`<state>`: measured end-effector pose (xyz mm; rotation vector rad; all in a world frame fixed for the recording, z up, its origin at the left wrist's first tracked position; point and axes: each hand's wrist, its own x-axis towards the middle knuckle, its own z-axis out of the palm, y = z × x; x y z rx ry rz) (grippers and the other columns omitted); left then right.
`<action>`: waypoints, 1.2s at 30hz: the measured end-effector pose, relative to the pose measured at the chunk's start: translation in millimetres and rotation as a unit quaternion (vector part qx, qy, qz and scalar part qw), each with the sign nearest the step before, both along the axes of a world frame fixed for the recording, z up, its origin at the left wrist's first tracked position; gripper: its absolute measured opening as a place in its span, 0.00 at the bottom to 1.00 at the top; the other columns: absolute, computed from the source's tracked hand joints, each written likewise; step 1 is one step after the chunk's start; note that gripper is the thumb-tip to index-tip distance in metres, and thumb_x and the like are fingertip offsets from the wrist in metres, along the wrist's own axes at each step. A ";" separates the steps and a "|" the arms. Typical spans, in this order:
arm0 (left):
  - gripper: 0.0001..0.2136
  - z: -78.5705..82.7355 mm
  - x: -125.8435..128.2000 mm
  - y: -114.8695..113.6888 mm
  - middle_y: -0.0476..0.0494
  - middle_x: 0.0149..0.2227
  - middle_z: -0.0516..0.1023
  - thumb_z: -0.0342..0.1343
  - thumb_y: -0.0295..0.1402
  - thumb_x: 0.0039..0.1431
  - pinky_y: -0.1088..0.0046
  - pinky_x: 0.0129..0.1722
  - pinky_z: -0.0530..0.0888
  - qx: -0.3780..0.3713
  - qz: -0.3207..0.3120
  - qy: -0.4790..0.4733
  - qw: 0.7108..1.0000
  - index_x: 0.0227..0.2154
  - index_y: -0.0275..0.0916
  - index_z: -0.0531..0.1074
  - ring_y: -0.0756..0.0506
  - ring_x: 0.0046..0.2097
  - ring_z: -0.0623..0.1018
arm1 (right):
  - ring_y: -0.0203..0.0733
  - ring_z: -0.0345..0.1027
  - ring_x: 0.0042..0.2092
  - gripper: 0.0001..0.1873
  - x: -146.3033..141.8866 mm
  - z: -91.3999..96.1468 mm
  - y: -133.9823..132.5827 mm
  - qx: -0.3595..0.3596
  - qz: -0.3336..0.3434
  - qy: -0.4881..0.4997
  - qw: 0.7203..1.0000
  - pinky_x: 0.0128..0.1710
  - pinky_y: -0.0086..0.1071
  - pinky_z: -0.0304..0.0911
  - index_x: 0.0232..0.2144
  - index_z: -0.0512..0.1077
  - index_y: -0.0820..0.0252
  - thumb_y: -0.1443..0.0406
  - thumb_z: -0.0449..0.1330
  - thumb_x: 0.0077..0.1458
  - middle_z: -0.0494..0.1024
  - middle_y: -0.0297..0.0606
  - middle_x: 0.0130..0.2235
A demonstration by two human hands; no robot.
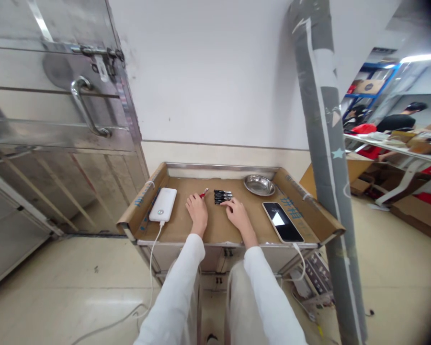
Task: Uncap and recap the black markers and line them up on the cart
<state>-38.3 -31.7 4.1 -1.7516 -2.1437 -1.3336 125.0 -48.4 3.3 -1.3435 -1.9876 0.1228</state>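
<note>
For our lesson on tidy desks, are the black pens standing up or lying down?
Lying down: the black pens rest lengthwise on the brown cardboard, side by side, by the right hand.

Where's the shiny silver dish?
In the head view, the silver dish sits on the cardboard-lined table, near its back right corner, beyond the phone.

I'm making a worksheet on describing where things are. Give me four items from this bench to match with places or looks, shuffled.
1. black pens
2. phone
3. metal dish
4. white device

A. silver and round
B. left of the left hand
C. side by side, by the right hand's fingertips
D. lying screen up

Pairs: 1-C, 2-D, 3-A, 4-B
</note>
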 end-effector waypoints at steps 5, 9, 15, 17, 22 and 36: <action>0.08 3.8 0.5 -3.4 0.42 0.40 0.68 0.48 0.34 0.62 0.68 0.42 0.72 0.042 -0.246 -0.071 0.966 0.41 0.39 0.68 0.47 0.38 0.73 | 0.43 0.65 0.45 0.20 0.7 6.8 -2.0 0.036 -0.045 0.110 0.992 0.46 0.38 0.61 0.52 0.64 0.58 0.69 0.48 0.56 0.68 0.44 0.45; 0.09 7.4 5.7 -8.4 0.45 0.41 0.67 0.50 0.33 0.61 0.71 0.43 0.73 0.054 -0.399 -0.044 0.914 0.44 0.43 0.69 0.49 0.40 0.74 | 0.43 0.64 0.49 0.21 1.8 7.1 -1.8 0.047 -0.012 0.150 0.987 0.50 0.38 0.61 0.53 0.63 0.57 0.69 0.49 0.55 0.66 0.45 0.49; 0.17 10.3 7.3 -9.7 0.43 0.42 0.70 0.52 0.34 0.60 0.69 0.45 0.74 0.111 -0.391 -0.129 0.905 0.52 0.41 0.61 0.49 0.40 0.75 | 0.43 0.67 0.49 0.18 -3.0 -4.1 2.1 0.002 0.074 0.111 0.991 0.51 0.39 0.62 0.48 0.66 0.57 0.69 0.47 0.57 0.71 0.44 0.47; 0.19 11.0 6.6 -10.0 0.42 0.42 0.71 0.51 0.34 0.60 0.69 0.44 0.75 0.128 -0.389 -0.153 0.900 0.53 0.39 0.60 0.49 0.41 0.75 | 0.43 0.66 0.51 0.20 -4.7 -6.6 2.8 0.006 0.099 0.098 0.990 0.53 0.40 0.60 0.50 0.65 0.57 0.71 0.46 0.57 0.71 0.44 0.49; 0.15 14.2 4.5 -13.4 0.40 0.43 0.71 0.49 0.35 0.62 0.68 0.44 0.74 0.151 -0.382 -0.146 0.900 0.51 0.39 0.63 0.48 0.43 0.75 | 0.42 0.67 0.50 0.20 -5.2 -8.0 3.1 -0.008 0.100 0.114 0.988 0.52 0.39 0.61 0.50 0.66 0.59 0.70 0.47 0.56 0.72 0.45 0.50; 0.08 14.0 -3.2 -11.0 0.42 0.40 0.72 0.49 0.30 0.59 0.69 0.45 0.72 0.144 -0.271 -0.242 0.921 0.40 0.38 0.68 0.48 0.42 0.74 | 0.42 0.73 0.40 0.11 -0.3 -1.3 0.3 -0.020 0.001 0.158 0.987 0.42 0.34 0.65 0.41 0.69 0.58 0.64 0.50 0.58 0.78 0.41 0.39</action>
